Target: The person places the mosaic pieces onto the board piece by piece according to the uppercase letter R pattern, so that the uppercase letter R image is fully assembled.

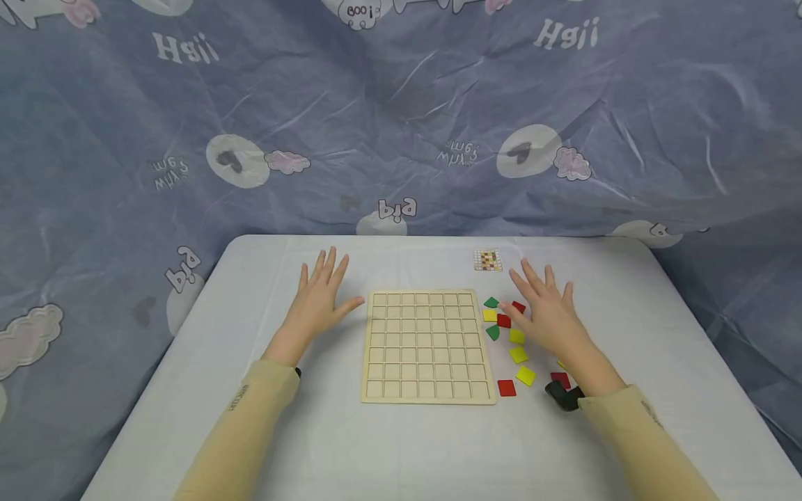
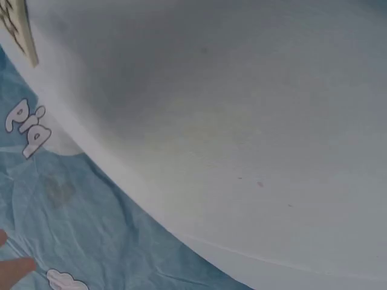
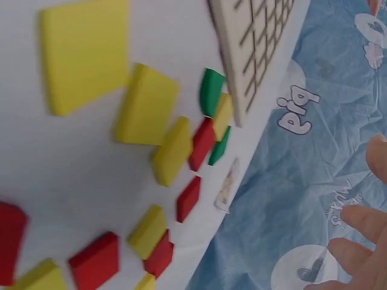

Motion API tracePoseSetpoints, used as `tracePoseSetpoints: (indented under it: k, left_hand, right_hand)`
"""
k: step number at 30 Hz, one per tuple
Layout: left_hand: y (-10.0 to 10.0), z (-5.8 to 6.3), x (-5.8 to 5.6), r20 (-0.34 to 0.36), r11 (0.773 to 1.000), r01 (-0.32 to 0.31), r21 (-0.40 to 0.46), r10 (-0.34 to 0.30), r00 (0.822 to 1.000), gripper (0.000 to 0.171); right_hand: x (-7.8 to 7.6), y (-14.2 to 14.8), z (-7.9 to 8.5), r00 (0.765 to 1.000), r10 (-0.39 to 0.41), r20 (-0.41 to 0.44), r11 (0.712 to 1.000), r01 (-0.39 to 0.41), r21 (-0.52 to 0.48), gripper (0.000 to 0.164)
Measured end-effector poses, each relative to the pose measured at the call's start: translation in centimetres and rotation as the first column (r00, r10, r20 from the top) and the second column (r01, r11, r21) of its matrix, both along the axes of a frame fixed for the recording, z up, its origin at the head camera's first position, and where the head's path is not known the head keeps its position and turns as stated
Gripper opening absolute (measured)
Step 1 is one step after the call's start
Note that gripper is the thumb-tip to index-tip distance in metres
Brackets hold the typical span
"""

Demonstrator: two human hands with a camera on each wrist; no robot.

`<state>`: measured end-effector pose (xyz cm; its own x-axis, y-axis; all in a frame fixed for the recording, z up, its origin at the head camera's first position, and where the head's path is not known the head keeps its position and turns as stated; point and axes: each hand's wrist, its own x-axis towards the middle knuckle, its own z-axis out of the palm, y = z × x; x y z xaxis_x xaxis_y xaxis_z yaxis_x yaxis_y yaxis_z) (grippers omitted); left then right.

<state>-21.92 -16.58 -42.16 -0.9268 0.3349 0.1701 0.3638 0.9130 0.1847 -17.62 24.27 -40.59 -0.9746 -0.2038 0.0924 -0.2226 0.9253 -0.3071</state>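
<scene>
A square wooden grid board (image 1: 425, 346) lies flat on the white table, its cells bare. To its left my left hand (image 1: 315, 305) is held with fingers spread, the thumb pointing towards the board's edge. My right hand (image 1: 551, 316) also has spread fingers and hangs over the loose tiles, holding nothing. Along the board's right side lie a red tile (image 1: 507, 388), several yellow tiles (image 3: 84, 57) and two green rounded pieces (image 3: 210, 92). More tiles are partly hidden under the right hand and forearm. Fingers (image 3: 363, 220) of the right hand show at the right wrist view's edge.
A small card (image 1: 487, 260) with a printed coloured grid lies behind the board, near the far edge of the white table (image 1: 413, 452). A patterned blue-grey cloth (image 1: 401, 125) hangs behind. A black device (image 1: 562, 395) sits at the right wrist.
</scene>
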Motion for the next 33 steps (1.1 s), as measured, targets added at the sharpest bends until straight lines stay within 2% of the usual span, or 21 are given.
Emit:
tracePoseSetpoints:
  k: [7,13,16,19,26,33]
  left_hand:
    - [-0.6,-1.5,0.7,0.022,0.995,0.095,-0.016,-0.095,0.995,0.085]
    - [-0.6,-2.6,1.1,0.044,0.986,0.164,0.023,-0.165,0.985,0.082]
    - [-0.4,-3.1,1.2,0.077,0.983,0.181,0.029,-0.182,0.980,0.084]
    - [-0.2,-3.5,1.4,0.141,0.983,0.184,0.025,-0.186,0.972,0.087]
    - [0.4,-4.3,2.2,0.311,0.983,0.184,-0.002,-0.174,0.934,0.090]
    - [1.1,-4.7,2.7,0.400,0.979,0.204,-0.010,-0.183,0.898,0.091]
  right_hand:
    - [1.1,0.4,-2.3,0.999,0.006,0.041,0.999,-0.004,-0.032,0.064]
    - [2.0,0.9,-3.9,0.998,-0.027,0.060,0.999,0.030,-0.046,0.052]
    - [2.3,1.0,-4.4,0.997,-0.042,0.059,0.997,0.046,-0.055,0.047]
    - [2.4,1.1,-4.7,0.997,-0.055,0.054,0.996,0.059,-0.064,0.042]
    - [2.0,0.9,-5.1,0.993,-0.089,0.073,0.990,0.096,-0.100,0.035]
    - [1.3,0.9,-5.4,0.984,-0.115,0.140,0.986,0.130,-0.101,0.030]
